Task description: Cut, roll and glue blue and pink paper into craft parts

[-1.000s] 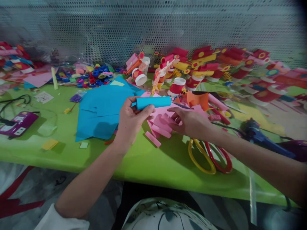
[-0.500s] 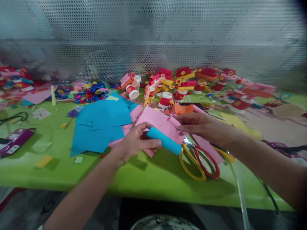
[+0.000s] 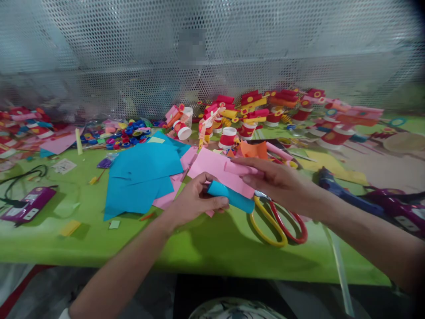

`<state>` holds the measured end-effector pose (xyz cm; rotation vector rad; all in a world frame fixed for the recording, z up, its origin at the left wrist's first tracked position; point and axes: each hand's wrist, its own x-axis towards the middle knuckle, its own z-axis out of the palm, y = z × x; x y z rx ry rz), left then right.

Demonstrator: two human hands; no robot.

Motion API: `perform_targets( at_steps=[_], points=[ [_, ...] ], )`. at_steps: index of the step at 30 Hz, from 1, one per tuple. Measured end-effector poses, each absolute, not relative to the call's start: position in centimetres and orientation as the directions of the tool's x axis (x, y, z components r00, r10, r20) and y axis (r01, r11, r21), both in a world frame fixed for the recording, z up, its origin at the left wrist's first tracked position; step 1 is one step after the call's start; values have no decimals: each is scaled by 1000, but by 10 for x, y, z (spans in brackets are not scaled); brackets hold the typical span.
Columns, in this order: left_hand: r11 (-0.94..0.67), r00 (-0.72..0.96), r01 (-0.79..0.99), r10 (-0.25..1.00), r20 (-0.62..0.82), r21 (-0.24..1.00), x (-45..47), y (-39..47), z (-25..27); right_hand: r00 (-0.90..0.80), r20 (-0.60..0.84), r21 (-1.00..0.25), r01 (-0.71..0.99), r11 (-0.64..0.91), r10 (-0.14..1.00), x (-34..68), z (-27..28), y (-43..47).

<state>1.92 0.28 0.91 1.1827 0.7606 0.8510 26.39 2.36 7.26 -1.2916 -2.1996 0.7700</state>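
Note:
My left hand (image 3: 192, 199) holds a small blue paper roll (image 3: 234, 197), thumb in front and fingers curled behind it. Just above the roll, my right hand (image 3: 282, 181) pinches a pink paper roll (image 3: 241, 169) between thumb and fingers. The pink roll lies over a flat pink paper sheet (image 3: 207, 164). Beneath my right hand rests a pair of scissors (image 3: 278, 223) with one yellow and one red handle, its blades mostly hidden. Blue paper sheets (image 3: 142, 159) are stacked to the left of my hands.
Red-and-white paper cups (image 3: 227, 138) with coloured paper rolls stand along the back. Colourful small plastic pieces (image 3: 126, 133) are heaped behind the blue sheets. Purple power strips lie at left (image 3: 31, 204) and right (image 3: 395, 210), near a dark blue glue gun (image 3: 345, 192).
The pink roll in my right hand has come round to lie more level above the blue roll. The view has shifted slightly, bringing the dark blue glue gun into sight.

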Motion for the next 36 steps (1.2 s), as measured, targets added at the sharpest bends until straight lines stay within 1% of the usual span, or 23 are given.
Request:
perform_targets(
  at_steps=[2, 4, 9, 13, 15, 19, 23, 30, 33, 36],
  points=[
    [159, 474, -169, 878, -62, 973, 20, 3, 10, -436, 79, -719, 598, 354, 897, 261, 74, 24],
    [165, 468, -173, 881, -66, 971, 21, 2, 11, -401, 83, -767, 559, 316, 912, 258, 72, 26],
    [170, 459, -176, 886, -73, 970, 23, 2, 11, -367, 88, -892, 386, 237, 926, 251, 59, 32],
    [163, 441, -180, 895, -68, 970, 22, 2, 10, -395, 7, -950, 285, 129, 919, 250, 54, 38],
    [158, 437, -172, 897, -69, 972, 22, 3, 10, -422, -13, -956, 269, 112, 906, 252, 54, 42],
    [152, 422, -171, 904, -67, 973, 23, 2, 10, -487, -16, -934, 319, 161, 873, 256, 57, 47],
    [116, 406, -150, 913, -46, 982, 24, 0, 12, -511, -11, -915, 352, 198, 859, 260, 59, 48],
    [15, 395, -84, 919, 19, 996, 24, -3, 12, -436, 61, -904, 357, 235, 898, 267, 57, 39],
    [-21, 377, -67, 925, 44, 998, 25, -3, 9, -417, 118, -877, 381, 292, 901, 270, 57, 31],
    [-38, 370, -71, 927, 62, 997, 27, -3, 7, -408, 216, -813, 428, 395, 887, 271, 58, 21]
  ],
)
